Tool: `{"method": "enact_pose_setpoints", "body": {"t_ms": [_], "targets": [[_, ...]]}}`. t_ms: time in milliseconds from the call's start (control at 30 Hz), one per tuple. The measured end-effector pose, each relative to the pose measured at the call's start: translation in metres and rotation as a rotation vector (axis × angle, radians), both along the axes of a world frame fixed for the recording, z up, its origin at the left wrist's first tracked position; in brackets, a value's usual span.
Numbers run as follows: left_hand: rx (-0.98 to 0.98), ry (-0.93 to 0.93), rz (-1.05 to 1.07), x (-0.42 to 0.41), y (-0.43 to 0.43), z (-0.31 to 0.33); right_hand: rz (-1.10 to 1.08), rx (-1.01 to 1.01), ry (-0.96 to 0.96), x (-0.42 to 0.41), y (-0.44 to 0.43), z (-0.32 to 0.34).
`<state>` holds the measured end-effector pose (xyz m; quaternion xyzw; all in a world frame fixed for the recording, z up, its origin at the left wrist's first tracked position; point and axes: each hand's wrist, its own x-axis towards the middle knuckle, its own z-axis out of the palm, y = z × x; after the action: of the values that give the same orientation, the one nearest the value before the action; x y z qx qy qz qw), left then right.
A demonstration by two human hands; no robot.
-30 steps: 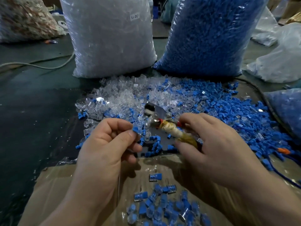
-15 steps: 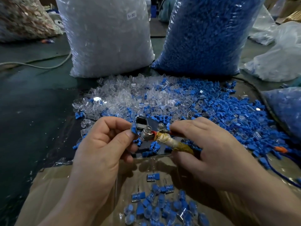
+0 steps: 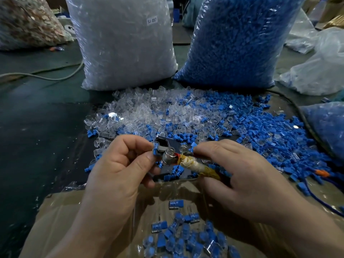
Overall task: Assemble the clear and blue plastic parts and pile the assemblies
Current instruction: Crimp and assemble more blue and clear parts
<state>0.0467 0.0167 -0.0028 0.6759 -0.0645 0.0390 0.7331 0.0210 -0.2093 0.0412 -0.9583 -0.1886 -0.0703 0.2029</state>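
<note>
Joining step in hand: left hand (image 3: 119, 164) pinched a blue part (image 3: 155, 148) just beside the metal head (image 3: 167, 158) of the wrapped-handle tool (image 3: 193, 164) gripped by the right hand (image 3: 242, 175); next move likely required square alignment, then release onto the assemblies pile (image 3: 183, 237).

One legible marking only. White rectangular label (image 3: 152, 20), printed dark characters "SJ 017", stuck on upper front face of clear bag of clear parts (image 3: 122, 53), right of bag's centre. Bag stands left of blue-filled bag (image 3: 238, 40). No other text, brand, number or sign readable.
</note>
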Motion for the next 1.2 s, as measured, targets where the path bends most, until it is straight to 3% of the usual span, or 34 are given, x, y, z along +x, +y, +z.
{"method": "enact_pose_setpoints", "body": {"t_ms": [233, 1200], "targets": [[-0.003, -0.009, -0.007, -0.0004, 0.0019, 0.0028, 0.006, -0.077, 0.027, 0.0022, 0.0013, -0.0029], [-0.064, 0.009, -0.045, -0.0033, -0.0013, 0.0040, 0.032, 0.030, 0.010, -0.0012, 0.0016, -0.0025]]}}
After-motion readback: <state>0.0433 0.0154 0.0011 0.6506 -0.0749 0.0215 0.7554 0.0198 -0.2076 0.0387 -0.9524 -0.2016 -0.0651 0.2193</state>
